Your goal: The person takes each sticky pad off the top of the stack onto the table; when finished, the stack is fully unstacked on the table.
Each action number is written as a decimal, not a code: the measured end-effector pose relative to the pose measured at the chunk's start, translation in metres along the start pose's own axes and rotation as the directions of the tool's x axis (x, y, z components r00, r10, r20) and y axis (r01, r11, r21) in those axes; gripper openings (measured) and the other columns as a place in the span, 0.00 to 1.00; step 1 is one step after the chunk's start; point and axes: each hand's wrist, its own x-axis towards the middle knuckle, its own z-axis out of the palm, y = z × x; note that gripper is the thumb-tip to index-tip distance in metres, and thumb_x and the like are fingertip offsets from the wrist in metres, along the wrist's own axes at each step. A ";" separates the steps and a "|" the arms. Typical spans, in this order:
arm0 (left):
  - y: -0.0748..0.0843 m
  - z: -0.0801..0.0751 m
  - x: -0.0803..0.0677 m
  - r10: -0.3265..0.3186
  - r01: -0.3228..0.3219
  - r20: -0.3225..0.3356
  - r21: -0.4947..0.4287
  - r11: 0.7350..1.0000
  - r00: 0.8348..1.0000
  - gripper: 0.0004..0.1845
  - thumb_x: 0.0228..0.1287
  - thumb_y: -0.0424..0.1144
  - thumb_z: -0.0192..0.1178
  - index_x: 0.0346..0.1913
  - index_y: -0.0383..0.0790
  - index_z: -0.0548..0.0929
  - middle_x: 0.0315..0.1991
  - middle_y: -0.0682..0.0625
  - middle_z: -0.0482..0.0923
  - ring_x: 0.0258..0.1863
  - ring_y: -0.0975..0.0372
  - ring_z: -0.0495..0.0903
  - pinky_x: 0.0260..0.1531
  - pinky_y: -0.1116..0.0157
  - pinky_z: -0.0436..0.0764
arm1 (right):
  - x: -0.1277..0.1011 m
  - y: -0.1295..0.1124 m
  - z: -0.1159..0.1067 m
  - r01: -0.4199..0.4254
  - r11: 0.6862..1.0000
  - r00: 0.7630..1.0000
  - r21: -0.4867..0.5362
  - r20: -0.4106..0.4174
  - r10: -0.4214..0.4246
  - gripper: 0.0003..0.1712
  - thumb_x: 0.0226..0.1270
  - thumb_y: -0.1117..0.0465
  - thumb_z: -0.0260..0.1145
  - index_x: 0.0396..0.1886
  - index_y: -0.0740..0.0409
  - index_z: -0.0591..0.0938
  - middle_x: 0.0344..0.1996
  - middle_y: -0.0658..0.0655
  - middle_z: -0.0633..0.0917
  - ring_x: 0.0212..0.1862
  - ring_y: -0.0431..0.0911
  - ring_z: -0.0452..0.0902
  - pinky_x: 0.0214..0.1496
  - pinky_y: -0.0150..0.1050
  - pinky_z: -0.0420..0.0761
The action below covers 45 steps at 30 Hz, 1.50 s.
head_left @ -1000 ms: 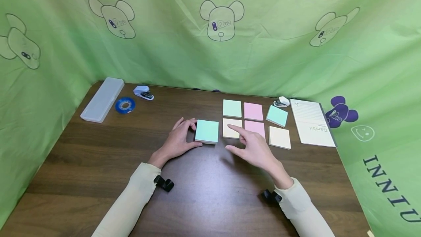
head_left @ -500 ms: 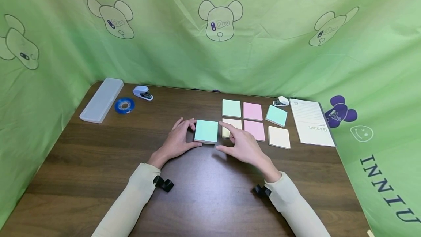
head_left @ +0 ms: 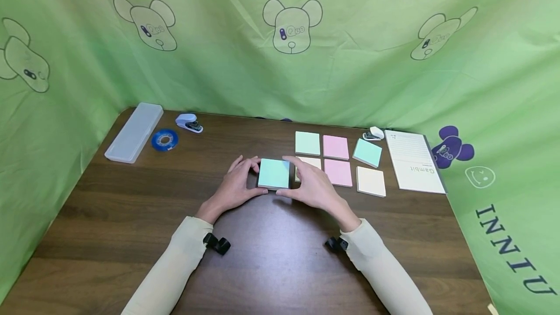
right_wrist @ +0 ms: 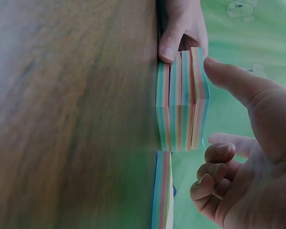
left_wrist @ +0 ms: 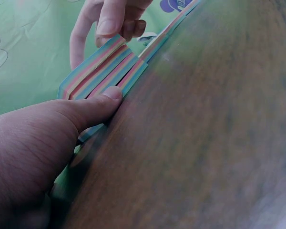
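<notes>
A thick stack of sticky notes (head_left: 274,174) with a mint-green top lies on the brown table (head_left: 271,256); its side shows many coloured layers (right_wrist: 181,105). My left hand (head_left: 253,176) pinches its left edge, with the thumb (left_wrist: 109,94) on the near side. My right hand (head_left: 290,176) grips the right edge: its thumb (right_wrist: 229,78) touches the top corner and its fingers (left_wrist: 109,21) reach over the far edge. In the left wrist view the stack (left_wrist: 102,67) looks slightly tilted up.
Other pads lie to the right: green (head_left: 307,143), two pink (head_left: 336,159), teal (head_left: 367,152), yellow (head_left: 371,181), and a yellow one (head_left: 311,161) partly hidden. A notepad (head_left: 413,162) and white stapler (head_left: 374,134) sit far right. A clear case (head_left: 133,131), tape roll (head_left: 165,139) and blue stapler (head_left: 189,123) lie back left.
My right hand has moved left from over the yellow and pink pads and taken hold of the stack's right edge. The left hand has stayed on the stack.
</notes>
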 end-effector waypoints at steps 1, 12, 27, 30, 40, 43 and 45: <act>0.000 0.000 0.000 0.001 -0.001 -0.001 -0.001 1.000 1.000 0.32 0.58 0.40 0.87 0.51 0.37 0.72 0.75 0.37 0.78 0.81 0.45 0.71 0.90 0.47 0.47 | 0.001 0.000 0.001 -0.002 1.000 1.000 0.000 0.001 0.002 0.55 0.59 0.37 0.86 0.82 0.46 0.73 0.49 0.56 0.89 0.46 0.49 0.84 0.44 0.50 0.86; 0.000 -0.001 0.001 0.001 -0.001 -0.008 -0.011 1.000 1.000 0.32 0.56 0.39 0.88 0.50 0.38 0.72 0.75 0.37 0.79 0.81 0.45 0.71 0.90 0.46 0.48 | 0.015 -0.003 0.008 -0.009 1.000 1.000 -0.003 0.022 0.009 0.56 0.56 0.38 0.88 0.82 0.47 0.74 0.60 0.59 0.88 0.54 0.53 0.85 0.53 0.55 0.87; 0.002 -0.002 0.000 0.011 -0.011 -0.015 -0.019 1.000 1.000 0.33 0.55 0.38 0.88 0.50 0.37 0.72 0.74 0.36 0.79 0.81 0.44 0.72 0.89 0.46 0.48 | 0.030 0.034 0.033 0.017 1.000 1.000 0.024 0.002 -0.017 0.54 0.50 0.34 0.89 0.76 0.40 0.78 0.52 0.54 0.86 0.48 0.51 0.82 0.43 0.50 0.83; 0.002 -0.001 0.000 0.009 -0.009 -0.014 -0.018 1.000 1.000 0.33 0.55 0.38 0.88 0.50 0.37 0.72 0.74 0.36 0.79 0.81 0.44 0.72 0.89 0.46 0.48 | 0.027 0.025 0.027 0.016 0.999 1.000 0.048 -0.001 -0.016 0.53 0.49 0.37 0.90 0.75 0.42 0.79 0.52 0.55 0.86 0.49 0.53 0.82 0.46 0.51 0.83; 0.000 -0.001 0.001 -0.006 0.006 -0.001 -0.017 1.000 1.000 0.32 0.56 0.39 0.88 0.50 0.37 0.72 0.74 0.37 0.78 0.81 0.45 0.71 0.90 0.47 0.47 | 0.021 0.010 0.014 0.041 0.998 0.999 0.049 -0.006 -0.041 0.50 0.54 0.42 0.88 0.75 0.48 0.79 0.53 0.58 0.87 0.50 0.54 0.83 0.48 0.52 0.84; 0.000 -0.001 0.001 -0.005 0.005 -0.001 -0.016 1.000 1.000 0.32 0.56 0.39 0.88 0.50 0.38 0.72 0.74 0.37 0.79 0.81 0.45 0.71 0.90 0.47 0.47 | 0.022 0.012 0.016 0.053 0.997 0.999 0.050 -0.013 -0.053 0.50 0.53 0.42 0.89 0.75 0.49 0.80 0.53 0.58 0.87 0.49 0.54 0.83 0.48 0.52 0.84; 0.000 -0.001 0.001 -0.003 0.003 -0.004 -0.018 1.000 1.000 0.32 0.55 0.38 0.88 0.50 0.38 0.72 0.74 0.37 0.79 0.81 0.45 0.71 0.90 0.47 0.47 | 0.021 0.012 0.015 0.063 0.997 0.998 0.053 -0.019 -0.063 0.50 0.53 0.42 0.88 0.74 0.49 0.80 0.53 0.58 0.87 0.49 0.54 0.83 0.47 0.52 0.84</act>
